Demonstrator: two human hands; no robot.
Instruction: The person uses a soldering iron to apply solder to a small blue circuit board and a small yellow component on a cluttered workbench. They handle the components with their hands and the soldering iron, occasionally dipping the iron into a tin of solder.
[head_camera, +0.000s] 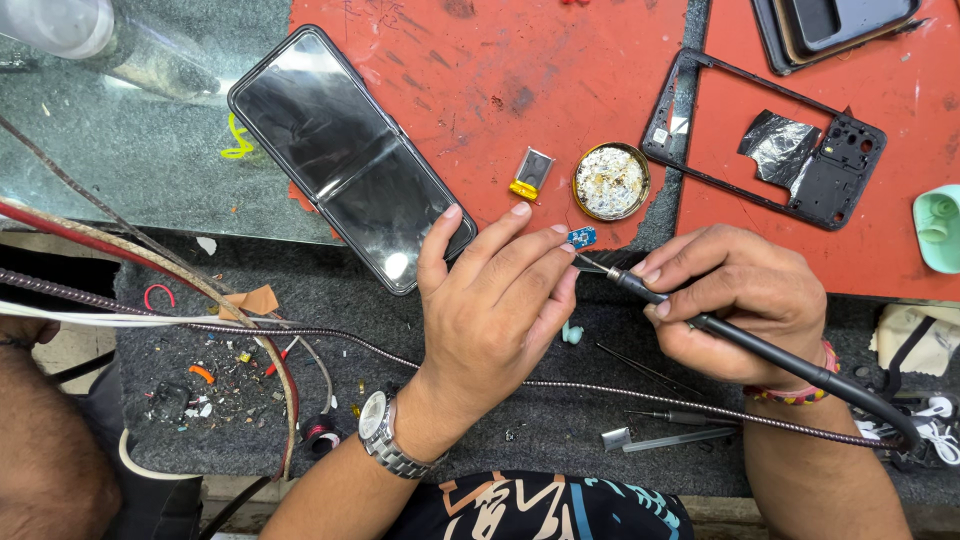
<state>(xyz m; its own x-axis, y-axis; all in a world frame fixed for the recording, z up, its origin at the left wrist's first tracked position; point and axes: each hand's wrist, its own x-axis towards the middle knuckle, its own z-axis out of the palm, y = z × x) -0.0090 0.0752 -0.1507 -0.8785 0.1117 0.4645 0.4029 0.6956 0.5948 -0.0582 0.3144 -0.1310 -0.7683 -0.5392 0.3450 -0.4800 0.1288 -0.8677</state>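
My left hand (495, 300) pinches a tiny blue circuit board (582, 237) between its fingertips, just above the dark mat. My right hand (735, 300) grips a black soldering iron (700, 320) like a pen, its tip touching the lower edge of the blue board. The iron's black cable runs off to the lower right. A wristwatch sits on my left wrist, a beaded band on my right.
A black foldable phone (350, 160) lies open left of my hands. A round tin of flux (611, 182) and a small yellow-ended part (530, 174) sit on the red mat. A black phone frame (770, 140) lies at right. Cables cross at left; tweezers (665, 436) lie below.
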